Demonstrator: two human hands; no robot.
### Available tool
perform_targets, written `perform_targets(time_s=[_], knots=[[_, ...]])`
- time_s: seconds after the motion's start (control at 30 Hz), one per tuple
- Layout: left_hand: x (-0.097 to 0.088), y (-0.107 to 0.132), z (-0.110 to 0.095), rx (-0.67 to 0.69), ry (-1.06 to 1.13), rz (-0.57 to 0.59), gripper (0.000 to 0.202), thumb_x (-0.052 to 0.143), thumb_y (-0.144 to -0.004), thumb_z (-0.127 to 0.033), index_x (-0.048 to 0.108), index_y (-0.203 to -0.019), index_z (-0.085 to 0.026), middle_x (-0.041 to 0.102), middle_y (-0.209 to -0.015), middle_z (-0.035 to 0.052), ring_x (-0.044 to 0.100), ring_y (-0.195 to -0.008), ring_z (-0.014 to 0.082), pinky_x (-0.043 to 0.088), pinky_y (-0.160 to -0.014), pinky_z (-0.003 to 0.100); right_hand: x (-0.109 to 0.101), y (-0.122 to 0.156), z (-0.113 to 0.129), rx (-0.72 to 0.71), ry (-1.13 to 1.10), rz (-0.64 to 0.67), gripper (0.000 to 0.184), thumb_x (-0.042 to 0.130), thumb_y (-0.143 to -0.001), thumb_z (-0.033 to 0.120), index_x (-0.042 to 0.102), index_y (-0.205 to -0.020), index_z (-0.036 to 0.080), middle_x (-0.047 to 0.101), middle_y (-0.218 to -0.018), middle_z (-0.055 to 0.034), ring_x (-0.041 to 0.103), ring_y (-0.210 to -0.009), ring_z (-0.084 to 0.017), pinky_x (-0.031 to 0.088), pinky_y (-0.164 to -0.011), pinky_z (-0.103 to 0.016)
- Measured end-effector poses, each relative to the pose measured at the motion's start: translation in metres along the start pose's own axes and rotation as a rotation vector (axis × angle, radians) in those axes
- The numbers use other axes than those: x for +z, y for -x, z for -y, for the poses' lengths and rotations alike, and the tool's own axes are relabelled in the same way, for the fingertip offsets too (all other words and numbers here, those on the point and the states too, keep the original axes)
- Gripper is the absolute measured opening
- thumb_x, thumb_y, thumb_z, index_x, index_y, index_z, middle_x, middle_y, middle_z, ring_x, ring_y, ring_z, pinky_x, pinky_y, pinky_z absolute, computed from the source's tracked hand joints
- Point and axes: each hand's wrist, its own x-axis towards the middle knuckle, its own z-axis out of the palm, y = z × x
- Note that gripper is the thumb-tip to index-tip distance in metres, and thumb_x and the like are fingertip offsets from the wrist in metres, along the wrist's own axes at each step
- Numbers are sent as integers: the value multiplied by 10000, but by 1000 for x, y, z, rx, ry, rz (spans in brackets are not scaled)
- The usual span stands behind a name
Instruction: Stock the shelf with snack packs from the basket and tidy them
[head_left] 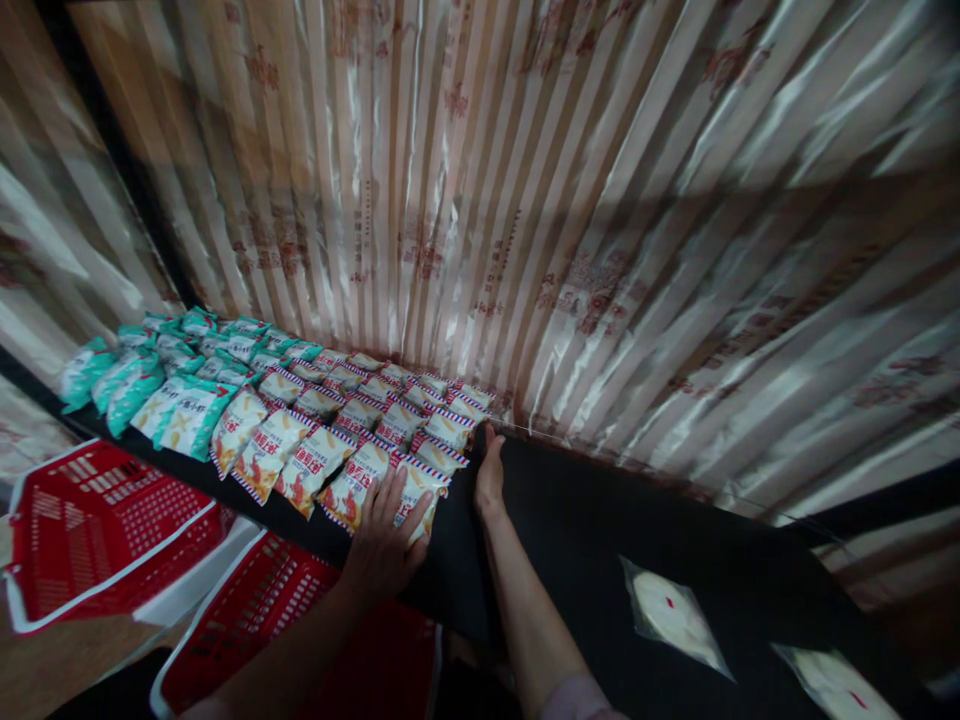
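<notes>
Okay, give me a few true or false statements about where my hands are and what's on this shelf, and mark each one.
1. The left hand lies flat on the front-row snack packets. True.
2. The right hand holds a green bag. False: the right hand rests on the black shelf beside the end of the rows, holding nothing.
3. Teal packets sit at the left end of the rows. True.
4. The containers below the shelf are blue. False: they are red baskets.
5. Clear packets lie apart from the rows, on the right. True.
</notes>
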Motion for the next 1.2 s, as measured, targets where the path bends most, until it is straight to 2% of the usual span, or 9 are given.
perform_targets(time_s=[0.13,0.33,0.5,0.7,0.8,0.9,1.07,1.2], knots=[[0,0,1,9,1,23,506,547,-827,-309,470,-1325,-261,256,-1514,100,196,-1393,334,295,-1061,519,4,-17,-1,27,-88,29,856,108,-827,718,369,-1401,139,362,-1460,-81,303,-1366,-215,226,-1123,-419],[0,1,1,8,20,24,515,558,-830,-311,458,-1333,-261,218,-1525,107,199,-1393,333,295,-1063,521,18,-17,1,-25,-229,133,840,127,-836,713,433,-1364,136,491,-1371,-88,389,-1319,-201,315,-1083,-388],[0,1,2,5,30,23,489,539,-841,-292,470,-1323,-252,199,-1531,113,220,-1386,333,289,-1068,525,20,-17,1,-24,-289,155,831,160,-834,710,441,-1359,130,487,-1374,-95,391,-1318,-211,324,-1081,-385],[1,1,1,-15,48,16,499,578,-819,-327,497,-1307,-263,224,-1525,106,221,-1386,335,282,-1075,516,9,-6,1,42,-273,43,779,216,-840,686,433,-1367,155,401,-1440,-65,311,-1364,-204,221,-1130,-377],[2,2,1,-34,55,17,483,586,-817,-321,522,-1291,-255,195,-1532,105,226,-1381,349,254,-1086,531,-5,12,0,66,-237,23,781,226,-841,687,431,-1367,147,385,-1450,-68,306,-1367,-199,226,-1127,-368],[1,4,2,-3,61,18,494,587,-820,-306,511,-1304,-242,88,-1548,118,209,-1383,362,235,-1090,540,-26,39,5,35,-167,14,745,265,-844,678,481,-1330,156,417,-1430,-70,345,-1348,-201,248,-1121,-374],[-3,6,6,33,82,26,514,567,-837,-297,465,-1338,-245,34,-1554,109,140,-1403,345,191,-1106,546,-75,99,21,-69,13,0,619,414,-844,591,539,-1276,166,526,-1347,-79,445,-1278,-207,284,-1107,-370],[-7,9,1,55,113,-3,567,515,-862,-230,350,-1404,-227,93,-1551,120,123,-1412,317,162,-1117,552,-121,147,15,-134,184,-57,504,479,-839,511,592,-1207,186,594,-1266,-87,527,-1188,-216,352,-1059,-399]])
